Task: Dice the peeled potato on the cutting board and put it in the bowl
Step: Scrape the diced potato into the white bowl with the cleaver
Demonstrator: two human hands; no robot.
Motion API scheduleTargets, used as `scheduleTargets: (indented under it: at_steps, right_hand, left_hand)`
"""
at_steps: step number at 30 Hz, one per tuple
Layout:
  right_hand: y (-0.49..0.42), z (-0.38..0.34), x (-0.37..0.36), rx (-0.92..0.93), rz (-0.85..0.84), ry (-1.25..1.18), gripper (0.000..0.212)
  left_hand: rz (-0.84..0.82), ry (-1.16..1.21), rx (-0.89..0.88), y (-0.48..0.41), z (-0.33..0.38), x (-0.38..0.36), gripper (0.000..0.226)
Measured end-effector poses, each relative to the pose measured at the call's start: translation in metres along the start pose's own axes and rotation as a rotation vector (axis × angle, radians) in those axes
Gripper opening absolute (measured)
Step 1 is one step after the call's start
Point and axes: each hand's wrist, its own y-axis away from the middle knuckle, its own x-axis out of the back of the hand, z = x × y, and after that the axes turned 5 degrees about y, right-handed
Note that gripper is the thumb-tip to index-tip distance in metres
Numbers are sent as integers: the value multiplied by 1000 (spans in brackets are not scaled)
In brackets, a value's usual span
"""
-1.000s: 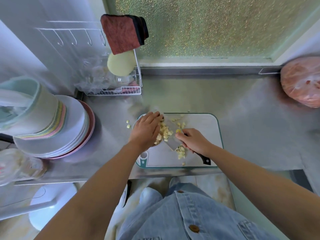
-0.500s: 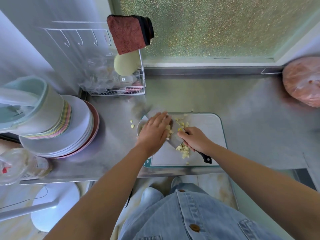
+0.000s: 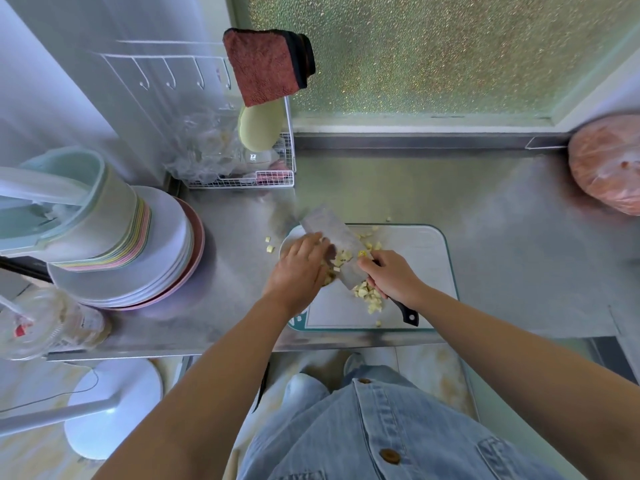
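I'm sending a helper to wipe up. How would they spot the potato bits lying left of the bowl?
On the steel counter, find the white bowl at the cutting board's left end. Between it and the plate stack lie two potato cubes; unlike the piles on the board, they sit on bare metal.

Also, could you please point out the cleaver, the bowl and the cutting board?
cleaver (image 3: 329, 230): head view, flat of the blade.
bowl (image 3: 289, 237): head view, white far-left rim.
cutting board (image 3: 415, 278): head view, bare right half.
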Motion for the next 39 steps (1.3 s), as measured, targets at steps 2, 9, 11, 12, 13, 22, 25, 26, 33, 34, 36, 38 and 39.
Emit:
scheduleTargets:
  at_steps: [2,9,11,12,13,22,25,26,33,34,36,38,39]
  right_hand:
    - [0,-8,-2,-5,-1,-30,34]
    - [0,-7,-2,-59,9,-150,33]
    - [2,-4,-2,-73,20,-171,33]
    - [2,-4,-3,-81,29,-187,32]
    - [1,-4,-4,-89,35,-202,30]
    - [-3,-10,-5,-142,72,-404,25]
    - [0,0,2,-160,105,-428,25]
    - [1,6,5,-166,117,-433,25]
    - [10,64,25,-231,223,-389,34]
    - [10,74,28,-247,247,-361,35]
    - [9,96,35,-255,301,-255,35]
    - [6,113,42,-246,328,-203,29]
    - [3,120,46,-249,332,-194,25]
  left_hand:
    - [-56,4,-136,-5,10,-3,50]
    - [-133,-108,-169,10,-15,-12,58]
    - [-114,-125,-105,16,-19,-9,63]
    - [-94,-122,-84,17,-19,-9,65]
    - [-73,-107,-76,16,-15,-7,65]
    - [-153,-156,-92,14,-5,-18,70]
    - [-132,-173,21,15,-6,-12,79]
    - [-78,-145,49,14,-3,-10,74]
    - [282,109,35,-10,43,-15,9]
    - [270,133,19,-14,50,-18,10]
    - [249,188,17,-20,61,-25,14]
    - [243,253,11,-26,67,-32,15]
    - [232,290,13,-28,71,-35,14]
